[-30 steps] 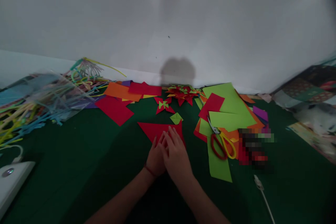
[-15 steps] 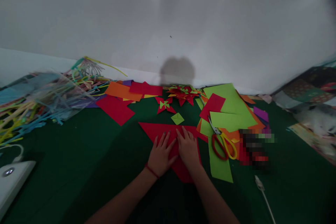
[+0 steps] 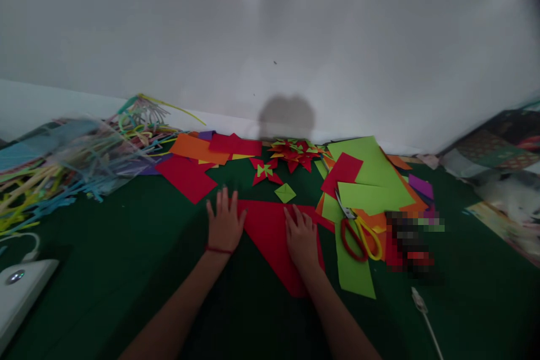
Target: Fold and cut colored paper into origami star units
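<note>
A large red paper triangle (image 3: pixel 270 236) lies on the dark green surface (image 3: pixel 126 270), its point toward me. My left hand (image 3: pixel 225 224) lies flat with fingers spread on the triangle's left corner. My right hand (image 3: pixel 301 236) presses flat on the paper's right half, fingers stretched forward. A small green folded square (image 3: pixel 285 192) sits just beyond the triangle. Behind it lie a red and green folded pinwheel (image 3: pixel 264 171) and a red and green paper star (image 3: pixel 295 153).
Red and yellow scissors (image 3: pixel 358 230) lie on a heap of green, red and orange sheets (image 3: pixel 371 185) to the right. More red and orange sheets (image 3: pixel 194 160) and a pile of coloured straws (image 3: pixel 67 163) lie left. A white device (image 3: pixel 19 287) sits near left; a white cable (image 3: pixel 426 315) near right.
The folded red paper has been spread out into a wide triangle. My left hand slid left to its corner; my right hand stays on the right half.
</note>
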The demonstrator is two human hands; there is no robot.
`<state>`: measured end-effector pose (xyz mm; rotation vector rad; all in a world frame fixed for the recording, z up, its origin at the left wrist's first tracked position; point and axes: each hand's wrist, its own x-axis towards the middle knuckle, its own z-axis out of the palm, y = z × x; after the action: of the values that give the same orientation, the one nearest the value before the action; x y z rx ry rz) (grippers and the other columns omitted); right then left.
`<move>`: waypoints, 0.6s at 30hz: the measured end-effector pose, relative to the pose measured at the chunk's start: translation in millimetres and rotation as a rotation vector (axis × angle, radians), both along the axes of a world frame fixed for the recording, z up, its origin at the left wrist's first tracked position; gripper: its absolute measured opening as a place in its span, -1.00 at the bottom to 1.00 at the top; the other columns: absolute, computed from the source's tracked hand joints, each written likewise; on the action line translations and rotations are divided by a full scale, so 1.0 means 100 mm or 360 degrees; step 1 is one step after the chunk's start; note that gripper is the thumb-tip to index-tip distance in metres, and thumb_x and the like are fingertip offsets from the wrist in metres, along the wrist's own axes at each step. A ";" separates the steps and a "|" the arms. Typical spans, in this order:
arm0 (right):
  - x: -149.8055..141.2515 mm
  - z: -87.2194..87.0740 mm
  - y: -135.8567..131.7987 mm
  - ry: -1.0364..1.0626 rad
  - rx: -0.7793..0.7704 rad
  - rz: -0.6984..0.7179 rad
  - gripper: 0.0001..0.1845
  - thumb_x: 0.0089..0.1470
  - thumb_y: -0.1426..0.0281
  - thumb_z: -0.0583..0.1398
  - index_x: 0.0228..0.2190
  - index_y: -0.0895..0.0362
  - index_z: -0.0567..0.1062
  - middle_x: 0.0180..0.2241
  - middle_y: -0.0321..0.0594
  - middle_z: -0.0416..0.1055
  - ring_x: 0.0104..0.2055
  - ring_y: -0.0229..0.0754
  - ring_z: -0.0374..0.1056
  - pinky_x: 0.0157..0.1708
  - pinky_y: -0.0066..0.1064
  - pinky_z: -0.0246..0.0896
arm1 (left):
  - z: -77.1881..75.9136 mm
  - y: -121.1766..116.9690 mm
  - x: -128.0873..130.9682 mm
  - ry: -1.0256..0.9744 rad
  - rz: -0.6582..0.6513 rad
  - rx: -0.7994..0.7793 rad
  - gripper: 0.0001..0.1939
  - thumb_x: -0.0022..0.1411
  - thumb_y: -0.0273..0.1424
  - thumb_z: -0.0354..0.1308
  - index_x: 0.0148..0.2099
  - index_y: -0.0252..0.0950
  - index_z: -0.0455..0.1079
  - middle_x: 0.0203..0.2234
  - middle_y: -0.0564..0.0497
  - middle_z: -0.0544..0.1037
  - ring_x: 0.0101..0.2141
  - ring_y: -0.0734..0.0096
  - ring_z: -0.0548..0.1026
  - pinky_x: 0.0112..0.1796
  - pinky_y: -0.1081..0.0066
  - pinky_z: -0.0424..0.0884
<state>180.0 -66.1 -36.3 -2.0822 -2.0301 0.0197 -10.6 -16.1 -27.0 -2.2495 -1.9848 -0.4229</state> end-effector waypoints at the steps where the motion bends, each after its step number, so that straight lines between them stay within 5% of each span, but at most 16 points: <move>1: 0.00 0.00 0.00 0.0009 0.0003 -0.0001 -0.52 0.12 0.46 -0.07 0.08 0.01 0.18 0.16 -0.13 0.04 0.07 0.06 0.02 -0.08 -0.04 0.02 | 0.01 -0.05 0.08 -0.0004 -0.0155 -0.0024 -0.48 0.26 -0.27 -0.21 0.22 -0.38 -0.01 0.21 -0.24 -0.06 0.19 0.06 -0.10 0.09 -0.01 -0.16; 3: -0.01 0.02 0.01 0.0038 0.0016 -0.0005 -0.54 0.11 0.46 -0.06 0.06 0.02 0.22 0.14 -0.12 0.07 0.07 0.04 0.03 -0.07 -0.06 0.01 | 0.00 -0.17 0.26 -0.0007 -0.0479 -0.0120 -0.47 0.24 -0.27 -0.16 0.24 -0.23 -0.06 0.23 -0.13 -0.08 0.19 0.13 -0.08 0.09 0.06 -0.09; 6: -0.01 0.07 0.06 0.0096 0.0042 -0.0012 -0.57 0.10 0.46 -0.05 0.02 0.09 0.27 0.08 -0.07 0.16 0.05 -0.01 0.07 -0.04 -0.14 0.01 | -0.08 -0.32 0.45 -0.0023 -0.0678 -0.0217 -0.45 0.24 -0.22 -0.15 0.25 -0.16 -0.11 0.22 -0.11 -0.06 0.19 0.13 -0.08 0.07 0.02 -0.06; 11: -0.04 0.12 0.28 0.0127 0.0074 -0.0001 -0.60 0.12 0.45 -0.07 -0.02 0.18 0.30 -0.02 -0.04 0.24 -0.05 -0.06 0.15 -0.08 -0.25 0.08 | -0.15 -0.34 0.47 -0.0014 -0.0725 -0.0269 -0.46 0.24 -0.18 -0.17 0.24 -0.19 -0.06 0.22 -0.13 -0.06 0.19 0.09 -0.09 0.06 -0.04 -0.08; 18: -0.15 0.04 0.44 0.0139 0.0125 -0.0154 -0.56 0.17 0.41 -0.14 0.03 0.23 0.24 0.04 0.08 0.16 -0.03 0.01 0.15 -0.10 -0.15 0.06 | -0.15 -0.35 0.47 -0.0014 -0.0718 -0.0273 -0.47 0.24 -0.17 -0.18 0.22 -0.19 -0.02 0.22 -0.13 -0.06 0.19 0.10 -0.08 0.07 -0.03 -0.09</move>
<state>164.9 -22.0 -32.5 -2.0906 -1.8478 0.0139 36.6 -50.9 -42.3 -2.8100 -1.5554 -0.3084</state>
